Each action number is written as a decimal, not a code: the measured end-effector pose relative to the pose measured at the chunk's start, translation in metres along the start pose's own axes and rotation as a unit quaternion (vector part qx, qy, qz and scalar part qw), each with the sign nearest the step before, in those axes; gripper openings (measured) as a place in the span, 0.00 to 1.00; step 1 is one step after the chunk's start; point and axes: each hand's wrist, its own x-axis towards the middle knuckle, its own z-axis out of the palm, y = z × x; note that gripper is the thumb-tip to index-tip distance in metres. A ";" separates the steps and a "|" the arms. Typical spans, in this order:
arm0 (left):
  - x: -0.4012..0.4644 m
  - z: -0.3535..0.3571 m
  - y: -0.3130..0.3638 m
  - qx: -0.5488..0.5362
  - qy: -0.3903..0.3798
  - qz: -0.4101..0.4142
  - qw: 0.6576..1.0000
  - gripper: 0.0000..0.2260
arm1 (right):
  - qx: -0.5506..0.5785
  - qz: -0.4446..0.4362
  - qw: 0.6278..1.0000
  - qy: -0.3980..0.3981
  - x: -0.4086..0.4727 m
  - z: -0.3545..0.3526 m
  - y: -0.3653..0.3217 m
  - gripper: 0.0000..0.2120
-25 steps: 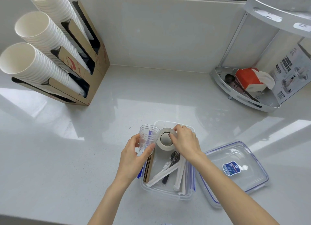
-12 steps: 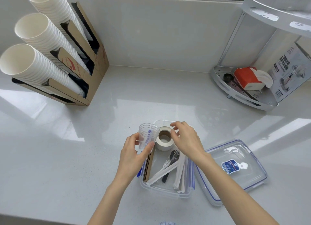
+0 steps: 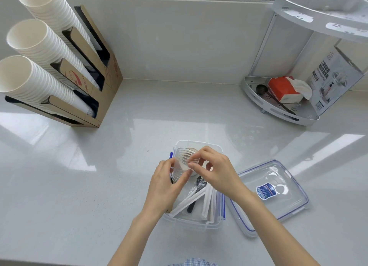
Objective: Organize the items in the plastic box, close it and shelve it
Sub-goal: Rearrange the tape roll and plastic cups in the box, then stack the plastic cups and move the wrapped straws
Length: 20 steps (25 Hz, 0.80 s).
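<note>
The clear plastic box (image 3: 191, 225) stands open on the white counter in front of me. In it lie white wrapped straws (image 3: 208, 202) and black plastic cutlery (image 3: 192, 206). My left hand (image 3: 163, 186) holds a stack of clear plastic cups (image 3: 180, 166), tilted on its side over the box's far end. My right hand (image 3: 217, 170) pinches the rim of that stack. A white tape roll (image 3: 193, 173) lies in the box behind the cups, mostly hidden. The box's blue-edged lid (image 3: 278, 178) rests upside down to the right, beside the box.
A cardboard dispenser (image 3: 107, 72) with three stacks of white paper cups (image 3: 39, 46) stands at the back left. At the back right is a white corner shelf (image 3: 278, 114) holding a red tissue pack (image 3: 282, 88) and a printed carton (image 3: 334, 76).
My right hand set the tape roll down in the box's far end and moved onto the cups. My left hand tipped the cups from upright onto their side over the box.
</note>
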 end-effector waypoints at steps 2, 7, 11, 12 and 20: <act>-0.001 0.001 0.001 0.007 -0.012 0.008 1.000 0.17 | -0.005 0.003 1.000 -0.001 -0.002 -0.002 0.002 0.05; -0.008 0.009 0.007 0.022 -0.033 0.040 0.998 0.22 | -0.026 0.029 0.997 0.067 -0.004 -0.015 0.007 0.02; -0.019 0.028 0.010 0.090 -0.142 0.022 0.985 0.23 | -0.033 0.059 0.991 0.117 -0.009 -0.029 0.012 0.02; -0.021 0.035 0.009 0.132 -0.178 0.006 0.975 0.22 | -0.034 0.064 0.990 0.120 -0.011 -0.031 0.013 0.02; -0.010 0.058 -0.001 0.352 -0.222 -0.066 0.907 0.15 | -0.025 0.075 0.994 0.079 -0.020 -0.028 0.017 0.06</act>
